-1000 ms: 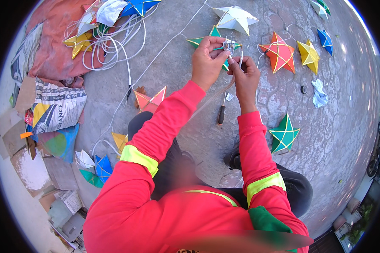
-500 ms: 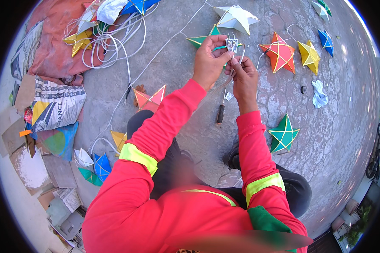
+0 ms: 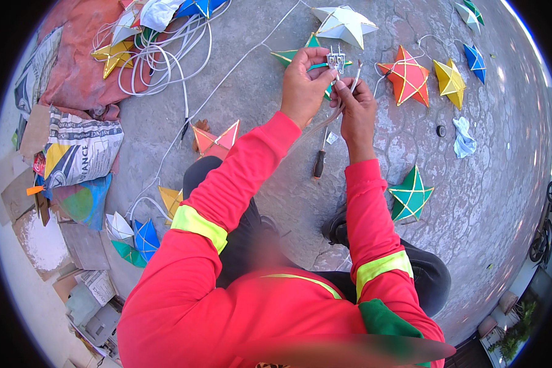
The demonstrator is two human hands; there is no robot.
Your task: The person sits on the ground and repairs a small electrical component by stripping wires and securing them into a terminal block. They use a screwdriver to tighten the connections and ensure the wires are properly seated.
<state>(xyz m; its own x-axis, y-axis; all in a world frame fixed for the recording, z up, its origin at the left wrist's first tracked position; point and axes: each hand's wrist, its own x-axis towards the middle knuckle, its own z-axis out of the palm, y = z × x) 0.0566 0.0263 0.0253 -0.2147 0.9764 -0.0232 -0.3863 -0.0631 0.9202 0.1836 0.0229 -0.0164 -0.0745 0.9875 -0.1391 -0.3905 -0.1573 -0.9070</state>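
Note:
Between the thumb and fingers of my left hand [image 3: 306, 84] is an electrical plug [image 3: 335, 62], its two prongs pointing away from me and its inside showing. My right hand [image 3: 356, 113] pinches a pale electrical cord [image 3: 354, 83] just right of the plug, with one loose end sticking up past the fingers. The cord trails back down below my hands. Under my wrists a screwdriver [image 3: 319, 162] with a dark handle lies on the ground. Behind the plug a green star lantern [image 3: 313, 44] is partly hidden by my left hand.
Star lanterns lie around: white [image 3: 343, 26], red [image 3: 405, 75], yellow [image 3: 449, 83], green [image 3: 412, 195] and pink [image 3: 216, 142]. A coil of white wire [image 3: 165, 67] sits at the far left, near a printed sack [image 3: 83, 147]. At right are a small black round piece [image 3: 441, 130] and a pale cloth [image 3: 464, 138].
My right hand and the cord end have shifted slightly to the right and up. The plug stays in my left hand, a touch higher.

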